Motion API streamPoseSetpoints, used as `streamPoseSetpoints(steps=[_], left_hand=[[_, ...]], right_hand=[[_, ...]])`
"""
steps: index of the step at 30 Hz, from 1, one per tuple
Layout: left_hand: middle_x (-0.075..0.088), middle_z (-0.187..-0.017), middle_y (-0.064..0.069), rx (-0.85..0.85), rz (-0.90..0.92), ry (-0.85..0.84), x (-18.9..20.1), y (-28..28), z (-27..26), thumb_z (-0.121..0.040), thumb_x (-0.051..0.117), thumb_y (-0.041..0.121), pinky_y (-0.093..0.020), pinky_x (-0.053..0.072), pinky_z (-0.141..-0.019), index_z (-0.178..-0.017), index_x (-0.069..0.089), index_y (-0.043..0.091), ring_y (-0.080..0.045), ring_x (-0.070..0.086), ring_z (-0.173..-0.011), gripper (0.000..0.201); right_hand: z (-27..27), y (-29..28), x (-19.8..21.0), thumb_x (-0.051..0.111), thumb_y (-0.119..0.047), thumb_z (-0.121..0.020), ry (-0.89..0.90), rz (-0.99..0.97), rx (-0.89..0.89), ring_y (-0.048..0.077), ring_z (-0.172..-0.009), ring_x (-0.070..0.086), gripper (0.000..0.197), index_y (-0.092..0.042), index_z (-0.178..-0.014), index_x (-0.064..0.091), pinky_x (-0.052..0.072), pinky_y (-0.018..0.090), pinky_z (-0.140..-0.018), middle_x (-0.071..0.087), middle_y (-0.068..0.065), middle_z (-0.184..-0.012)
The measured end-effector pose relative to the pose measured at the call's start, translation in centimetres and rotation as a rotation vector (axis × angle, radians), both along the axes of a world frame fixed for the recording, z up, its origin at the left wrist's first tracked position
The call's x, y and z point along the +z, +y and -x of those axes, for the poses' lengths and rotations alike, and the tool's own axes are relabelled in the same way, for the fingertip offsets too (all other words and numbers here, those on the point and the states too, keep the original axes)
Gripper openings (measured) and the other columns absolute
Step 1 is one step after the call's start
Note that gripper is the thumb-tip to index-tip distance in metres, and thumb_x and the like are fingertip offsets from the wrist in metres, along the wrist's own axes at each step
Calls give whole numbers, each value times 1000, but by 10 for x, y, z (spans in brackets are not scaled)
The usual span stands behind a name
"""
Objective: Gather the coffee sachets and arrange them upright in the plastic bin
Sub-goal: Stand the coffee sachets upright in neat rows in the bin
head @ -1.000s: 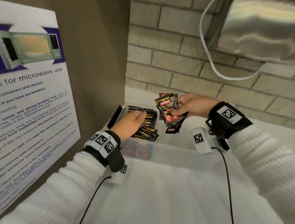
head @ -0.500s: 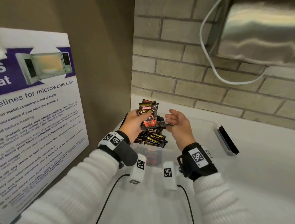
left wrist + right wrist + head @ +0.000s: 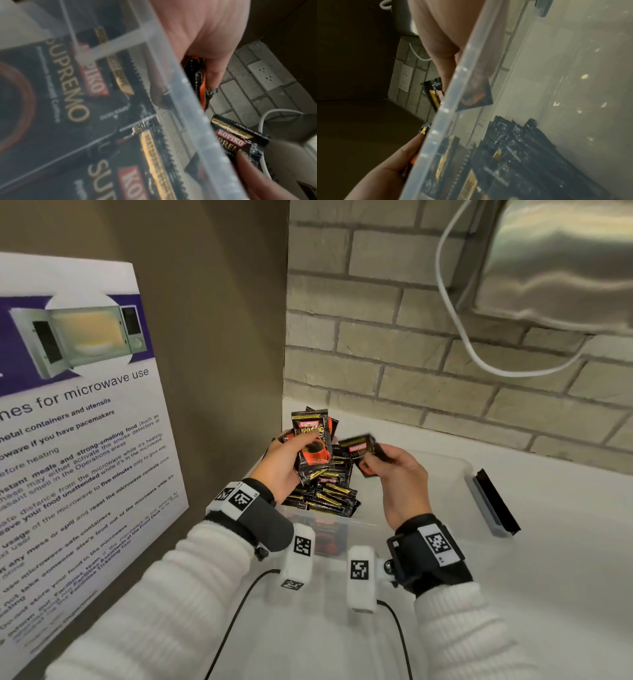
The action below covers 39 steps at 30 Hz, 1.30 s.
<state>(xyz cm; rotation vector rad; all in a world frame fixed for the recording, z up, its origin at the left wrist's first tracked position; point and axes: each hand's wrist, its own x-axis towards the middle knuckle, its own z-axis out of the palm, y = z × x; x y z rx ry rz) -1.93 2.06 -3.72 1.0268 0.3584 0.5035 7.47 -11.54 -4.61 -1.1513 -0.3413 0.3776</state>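
Right hand [image 3: 399,474] now pinches one sachet [image 3: 363,451] | left hand [image 3: 286,463] grips bundle [image 3: 311,446]

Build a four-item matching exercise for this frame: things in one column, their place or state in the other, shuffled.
Things
1. left hand
2. right hand
3. plastic bin
4. white cable

Places or states
A. hangs against the brick wall
B. grips a bundle of sachets
C. holds rows of upright sachets at its left end
D. pinches a single sachet

Pairs: 1-B, 2-D, 3-C, 4-A
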Motion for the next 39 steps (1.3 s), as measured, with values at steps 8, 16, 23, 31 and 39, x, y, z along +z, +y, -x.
streamPoseSetpoints(steps=[8,16,23,31,39], left_hand=[[67,-112,-14,8,-82,44,-2,0,-2,-85,63,6,-36,56,-79,-119,59,8,-24,67,-96,34],[70,-101,-4,9,-327,132,-2,-6,-6,-86,65,15,-16,51,-69,-112,63,9,-8,67,-87,26],[66,-99,-13,-118,-50,75,-3,-2,-6,-90,51,3,-33,55,-73,-118,54,2,-24,66,-87,28],[69,-103,-3,112,-514,158,7,2,4,-83,67,13,-28,52,-84,-107,63,15,-17,65,-95,25],[64,-66,7,-256,-1223,473,67,24,23,-79,73,16,-15,44,-52,-90,68,15,-6,55,-52,13]], right_hand=[[-4,13,-3,61,-13,-88,-179,302,-103,22,-95,60,15,-17,-99,52,48,30,-79,61,7,-99],[12,14,1,67,-14,-84,-399,320,210,3,-83,64,21,-26,-96,55,51,12,-71,66,-8,-93],[4,14,-2,58,-6,-88,-313,334,21,14,-93,62,23,-20,-106,52,53,35,-83,63,-6,-96],[-2,9,-1,46,0,-92,-182,240,-92,21,-94,63,33,-24,-115,46,52,26,-57,60,0,-108],[0,8,6,42,7,-90,-55,153,146,14,-73,61,48,-19,-130,49,49,30,-57,65,-1,-90]])
